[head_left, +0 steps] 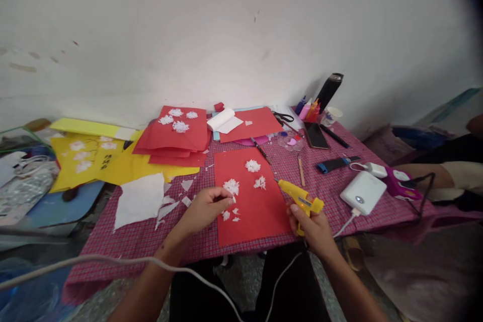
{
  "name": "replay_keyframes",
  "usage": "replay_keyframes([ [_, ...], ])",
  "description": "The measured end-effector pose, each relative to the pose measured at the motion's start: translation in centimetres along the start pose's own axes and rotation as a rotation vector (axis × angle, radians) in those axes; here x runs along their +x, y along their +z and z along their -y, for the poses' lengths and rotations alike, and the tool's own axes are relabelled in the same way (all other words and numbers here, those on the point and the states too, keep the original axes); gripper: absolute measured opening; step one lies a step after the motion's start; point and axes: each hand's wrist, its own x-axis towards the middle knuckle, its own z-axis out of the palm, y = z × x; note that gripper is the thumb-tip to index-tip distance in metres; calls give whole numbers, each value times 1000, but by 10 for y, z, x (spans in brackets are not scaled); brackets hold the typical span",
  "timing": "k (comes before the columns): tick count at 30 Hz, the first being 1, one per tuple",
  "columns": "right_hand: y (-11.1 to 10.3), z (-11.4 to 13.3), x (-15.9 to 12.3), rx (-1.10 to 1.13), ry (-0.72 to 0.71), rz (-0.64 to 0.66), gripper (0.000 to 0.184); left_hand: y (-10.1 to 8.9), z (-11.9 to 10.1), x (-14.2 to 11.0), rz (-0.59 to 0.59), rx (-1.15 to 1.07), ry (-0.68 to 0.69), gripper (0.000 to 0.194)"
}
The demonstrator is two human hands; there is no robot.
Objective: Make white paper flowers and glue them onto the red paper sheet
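Observation:
My right hand (314,226) is closed round the grip of a yellow hot glue gun (300,195), its nozzle pointing left over a red paper sheet (260,216). My left hand (206,207) rests at the sheet's left edge with the fingers pinched together by a small white paper flower (231,186); what they pinch is too small to name. Two more white flowers (252,165) lie higher on the sheet, and small white scraps (231,214) sit near my left fingers.
The low table has a red checked cloth (151,241). On it are a red paper stack with flowers (173,133), yellow sheets (90,158), white paper (140,198), a white power bank (363,192), a phone (315,135), scissors (284,117), a black bottle (329,89). A white cable (113,260) crosses my left arm.

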Motion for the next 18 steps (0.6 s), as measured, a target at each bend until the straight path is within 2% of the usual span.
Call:
replay_keyframes([
  [3,1,0,0,-1,-8,-6,35,5,1,4,-32,-83,-17,17],
  [6,2,3,-1,-31,-12,-2,35,13,0,10,-60,-36,-16,17],
  [11,-1,13,-6,-202,-14,190,34,27,-1,35,-77,107,46,17],
  [14,2,20,-7,-423,-126,251,30,34,-2,55,-106,204,70,14],
  [18,13,26,-5,-700,-296,206,25,43,-3,74,-114,273,125,10],
])
